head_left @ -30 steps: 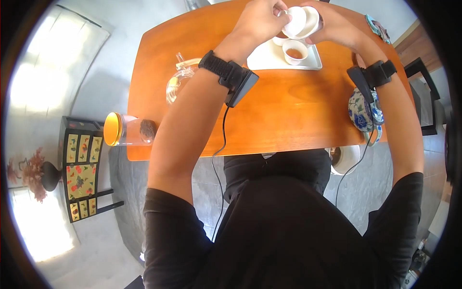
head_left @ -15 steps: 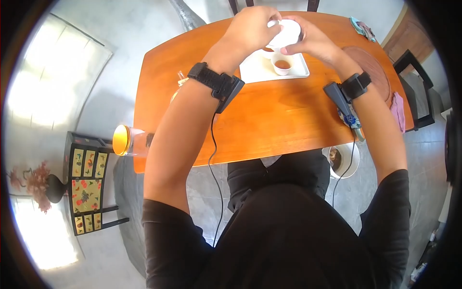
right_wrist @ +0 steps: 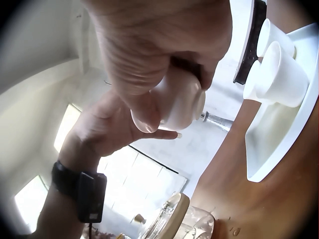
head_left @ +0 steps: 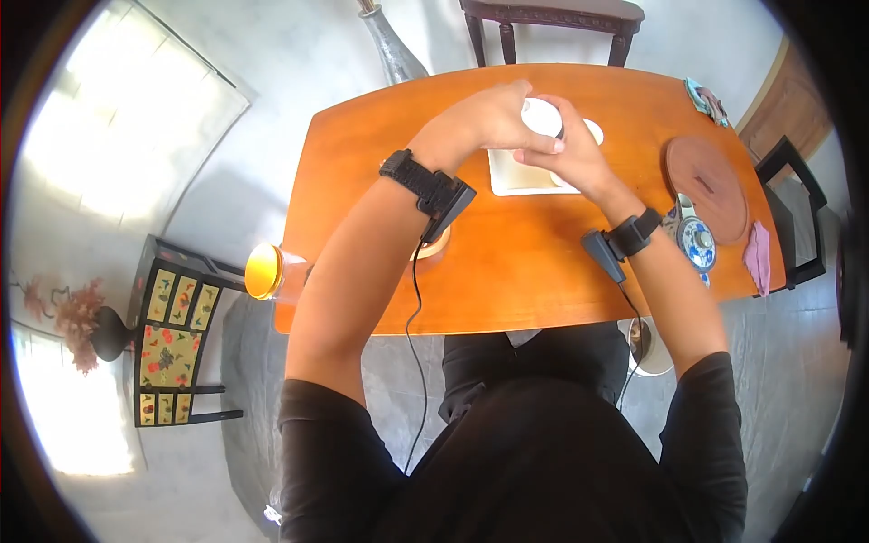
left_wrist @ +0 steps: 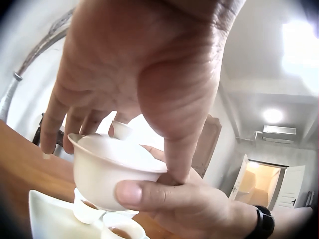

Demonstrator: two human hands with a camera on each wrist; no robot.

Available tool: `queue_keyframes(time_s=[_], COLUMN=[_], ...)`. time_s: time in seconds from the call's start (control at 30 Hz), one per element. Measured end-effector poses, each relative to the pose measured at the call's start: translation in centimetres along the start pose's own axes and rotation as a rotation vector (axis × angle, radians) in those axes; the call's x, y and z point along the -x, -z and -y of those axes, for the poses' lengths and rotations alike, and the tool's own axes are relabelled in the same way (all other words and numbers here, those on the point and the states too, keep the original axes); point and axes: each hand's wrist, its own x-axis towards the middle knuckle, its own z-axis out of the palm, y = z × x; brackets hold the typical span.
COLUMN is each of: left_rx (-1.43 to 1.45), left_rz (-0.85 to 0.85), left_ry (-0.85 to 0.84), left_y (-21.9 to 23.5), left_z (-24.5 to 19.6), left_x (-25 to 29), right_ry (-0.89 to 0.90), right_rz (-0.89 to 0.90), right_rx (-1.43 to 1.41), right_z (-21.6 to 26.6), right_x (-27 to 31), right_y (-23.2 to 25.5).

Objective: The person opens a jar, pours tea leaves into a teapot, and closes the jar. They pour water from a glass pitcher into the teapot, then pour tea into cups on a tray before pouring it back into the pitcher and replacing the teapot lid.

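A white gaiwan (head_left: 541, 118) is held up over the table, in front of the white tray (head_left: 520, 179) in the head view. My right hand (head_left: 579, 163) grips its bowl (left_wrist: 97, 174), thumb along the near side. The lid (left_wrist: 137, 150) sits on the bowl with its knob (left_wrist: 121, 130) upward. My left hand (head_left: 493, 116) arches over the gaiwan, its fingers stretched loosely past the far side and its thumb down at the rim beside my right hand. White cups (left_wrist: 122, 228) of brown tea stand on the tray below.
A blue-and-white teapot (head_left: 697, 244), a round brown mat (head_left: 706, 185) and a pink cloth (head_left: 759, 258) lie at the right. At the left is a jar with a yellow lid (head_left: 262, 271). A glass pot (right_wrist: 199, 224) stands near the left arm. A bucket (head_left: 652, 353) is on the floor.
The gaiwan was tilted, with my left fingers pinching its lid; now the lid rests on the bowl and the left fingers are spread. The head view has shifted, showing more of the table's far side.
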Motion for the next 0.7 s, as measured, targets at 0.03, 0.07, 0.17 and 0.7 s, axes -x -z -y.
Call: queue_keyframes(time_s=[0.03, 0.07, 0.17, 0.7], left_rx=[-0.005, 0.024, 0.003, -0.257], left_rz=[-0.004, 0.059, 0.122, 0.067], left_ry=[-0.004, 0.002, 0.034, 0.125], left_y=[0.1, 0.3, -0.2, -6.0], left_z=[0.1, 0.4, 0.9, 3.3], left_x=[-0.2, -0.2, -0.5, -1.5], right_ry=[0.000, 0.006, -0.018, -0.095], right_rz=[-0.008, -0.011, -0.023, -0.358], right_rx=[0.023, 0.025, 0.040, 0.473], right_z=[0.0, -0.6, -2.5, 0.5], right_x=[0.1, 0.2, 0.6, 11.2], right_y=[-0.2, -0.5, -1.7, 1.5])
